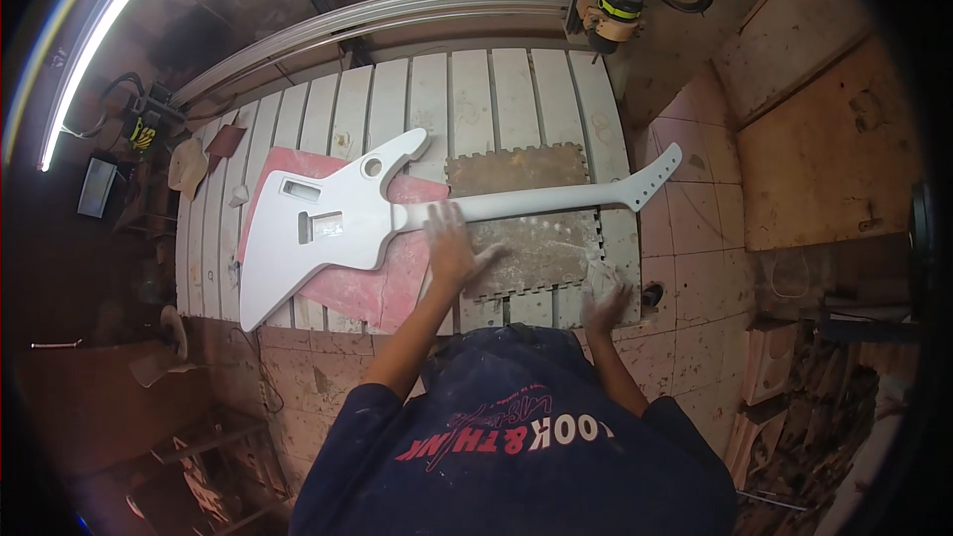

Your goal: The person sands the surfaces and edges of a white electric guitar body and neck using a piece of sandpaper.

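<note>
A white angular guitar (338,194) lies back side up across the table, its body on a pink pad (392,298), its neck over grey-brown interlocking mats (526,253). My left hand (452,250), dusted white, has fingers spread, their tips touching the neck near its heel and the thumb out to the right. My right hand (606,303) is at the lower right corner of the mats, its fingers bent around or against something pale that I cannot make out.
The slatted white table (476,89) has a rail (397,5) behind it and a machine head (611,15) at back right. Scraps (189,164) lie at the left. A wooden cabinet (804,159) stands right, beside tiled floor. A lamp tube (94,50) is upper left.
</note>
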The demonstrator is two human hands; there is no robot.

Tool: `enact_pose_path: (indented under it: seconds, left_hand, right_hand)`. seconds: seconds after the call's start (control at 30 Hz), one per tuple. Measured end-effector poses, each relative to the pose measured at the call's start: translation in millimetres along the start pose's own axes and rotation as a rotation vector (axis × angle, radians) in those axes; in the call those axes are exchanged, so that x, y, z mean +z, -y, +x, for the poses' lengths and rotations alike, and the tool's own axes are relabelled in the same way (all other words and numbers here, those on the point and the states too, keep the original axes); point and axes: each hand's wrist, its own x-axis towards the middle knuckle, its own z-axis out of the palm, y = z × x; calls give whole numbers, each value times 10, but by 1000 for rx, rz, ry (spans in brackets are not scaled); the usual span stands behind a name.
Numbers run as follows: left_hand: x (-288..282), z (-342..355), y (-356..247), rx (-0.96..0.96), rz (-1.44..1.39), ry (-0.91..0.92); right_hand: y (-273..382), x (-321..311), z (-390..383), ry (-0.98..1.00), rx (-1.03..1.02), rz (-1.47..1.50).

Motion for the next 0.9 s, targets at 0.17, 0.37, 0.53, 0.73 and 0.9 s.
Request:
enact_pose_path:
  seconds: [0.17,0.37,0.53,0.73,0.9]
  left_hand:
    - [146,84,-335,239,-123,-68]
    - [168,40,205,13,-6,-156]
    - [-87,-156,506,-200,81,-77]
    - [8,-381,720,-160,92,-216]
    - [-53,-269,454,-323,66,-121]
  right_hand:
    - [27,-43,30,52,-22,27]
    - [94,-73,30,-66,-93,-69]
    - [47,-75,41,-90,-170,-3]
    - [-41,29,-17,-34,-59,-28]
    - [-16,-16,15,-5,-70,26]
